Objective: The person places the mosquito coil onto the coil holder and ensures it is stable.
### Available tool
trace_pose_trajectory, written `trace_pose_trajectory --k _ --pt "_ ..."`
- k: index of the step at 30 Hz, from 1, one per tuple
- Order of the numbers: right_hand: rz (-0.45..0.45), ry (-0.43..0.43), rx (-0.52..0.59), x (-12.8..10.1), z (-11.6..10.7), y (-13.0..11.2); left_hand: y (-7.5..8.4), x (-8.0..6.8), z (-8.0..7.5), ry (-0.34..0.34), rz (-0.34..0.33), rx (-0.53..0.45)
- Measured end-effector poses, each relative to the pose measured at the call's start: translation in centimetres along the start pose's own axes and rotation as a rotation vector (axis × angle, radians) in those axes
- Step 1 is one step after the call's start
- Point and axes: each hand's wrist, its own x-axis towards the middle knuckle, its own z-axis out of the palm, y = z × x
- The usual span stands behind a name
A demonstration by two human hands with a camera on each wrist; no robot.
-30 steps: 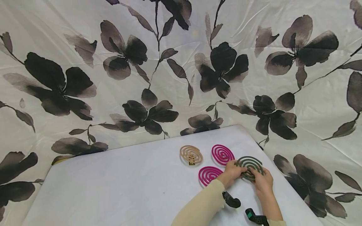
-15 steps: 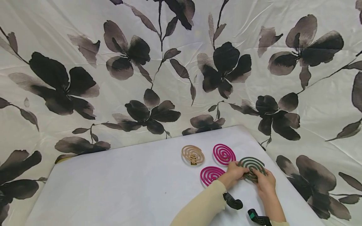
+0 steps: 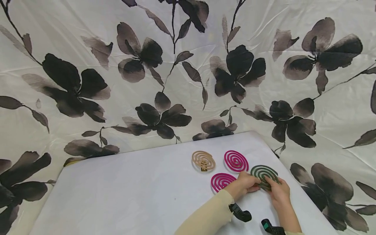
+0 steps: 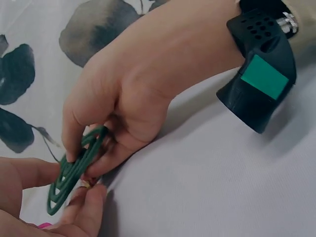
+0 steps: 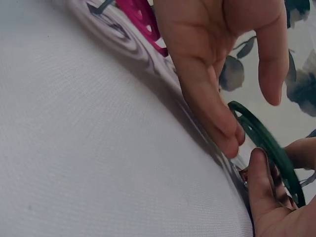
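A dark green spiral coil (image 3: 263,172) sits tilted at the right of the white table (image 3: 141,195), with its near edge lifted. My right hand (image 3: 271,184) grips that near rim between thumb and fingers (image 4: 74,143). My left hand (image 3: 256,186), in a cream sleeve, pinches the coil's (image 4: 69,173) lower left edge, one finger behind it and one in front. In the right wrist view the left hand's fingertip (image 5: 228,140) touches the table beside the coil (image 5: 269,145). A small brownish piece under the coil is mostly hidden.
Two pink coils (image 3: 236,160) (image 3: 221,181) lie flat just left of the hands. A tan coil (image 3: 203,160) stands on a small metal stand further left. Floral cloth (image 3: 147,81) rises behind and right of the table, whose right edge (image 3: 305,202) is close.
Both hands stay on the green coil in the same spot. Only the head view has drifted slightly, and the fingers have shifted a little on the rim.
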Motion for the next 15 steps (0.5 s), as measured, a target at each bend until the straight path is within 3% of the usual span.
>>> trace_pose_trajectory --k 9,15 --pt "-0.032 -0.034 -0.009 -0.2 -0.2 0.3 0.0 -1.1 -2.0 -0.075 0.014 -0.027" --pt "-0.019 -0.033 0.012 -0.2 -0.4 0.3 0.6 -1.8 -3.7 -0.209 0.021 -0.091"
